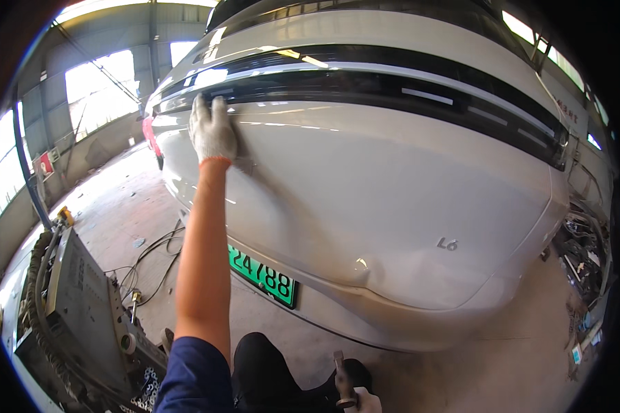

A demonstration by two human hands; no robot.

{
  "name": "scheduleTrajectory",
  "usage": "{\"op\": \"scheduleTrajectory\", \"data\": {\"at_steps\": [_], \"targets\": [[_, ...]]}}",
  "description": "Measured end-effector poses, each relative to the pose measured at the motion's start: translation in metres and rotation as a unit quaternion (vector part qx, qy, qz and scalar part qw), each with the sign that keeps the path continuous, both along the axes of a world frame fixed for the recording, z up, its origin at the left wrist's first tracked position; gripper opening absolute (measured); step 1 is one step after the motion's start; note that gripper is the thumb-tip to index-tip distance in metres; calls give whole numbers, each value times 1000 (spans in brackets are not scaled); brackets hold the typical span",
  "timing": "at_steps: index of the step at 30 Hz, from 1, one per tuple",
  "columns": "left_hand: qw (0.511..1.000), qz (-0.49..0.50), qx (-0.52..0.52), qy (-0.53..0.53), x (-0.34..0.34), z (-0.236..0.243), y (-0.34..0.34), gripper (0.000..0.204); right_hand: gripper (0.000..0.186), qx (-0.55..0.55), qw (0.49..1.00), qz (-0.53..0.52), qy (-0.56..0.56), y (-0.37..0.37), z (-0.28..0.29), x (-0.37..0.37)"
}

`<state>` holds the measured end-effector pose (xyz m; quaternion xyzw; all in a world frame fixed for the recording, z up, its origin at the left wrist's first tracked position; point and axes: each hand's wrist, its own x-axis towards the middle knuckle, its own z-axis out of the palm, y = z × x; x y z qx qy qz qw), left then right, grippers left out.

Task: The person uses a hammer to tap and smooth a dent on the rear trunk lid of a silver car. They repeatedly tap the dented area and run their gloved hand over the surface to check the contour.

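Observation:
My left hand (213,131), in a white knit glove with an orange cuff, lies against the white tailgate (337,179) of a car. Its fingers stretch upward to the glossy black light bar (365,86). Low on the tailgate, to the right of the green number plate (265,275), the metal is dented and creased (372,279). At the bottom edge, by my knee, my gloved right hand (366,401) grips a hammer (342,378). The hammer's head shows; most of that hand is cut off by the frame.
A grey metal machine (83,289) with thick hoses stands at my left. Black cables (151,258) lie on the concrete floor (127,199) beside it. Scrap parts (582,255) are heaped along the right wall. The car's bumper (365,327) bulges out close to my knees.

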<state>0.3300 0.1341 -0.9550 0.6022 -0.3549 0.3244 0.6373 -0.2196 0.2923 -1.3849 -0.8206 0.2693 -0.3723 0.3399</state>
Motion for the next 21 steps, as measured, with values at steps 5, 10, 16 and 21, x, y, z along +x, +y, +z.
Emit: {"op": "scheduleTrajectory", "data": {"at_steps": [5, 10, 16, 21], "targets": [[995, 58, 31, -81, 69, 6, 16, 48, 29, 14, 999, 40, -8, -10, -15, -15], [997, -45, -26, 63, 66, 15, 23, 59, 22, 66, 996, 53, -8, -9, -4, -14], [941, -299, -36, 152, 93, 35, 51, 46, 30, 64, 996, 63, 10, -3, -4, -11], [991, -116, -10, -69, 50, -13, 76, 56, 32, 68, 995, 58, 36, 0, -7, -4]]}}
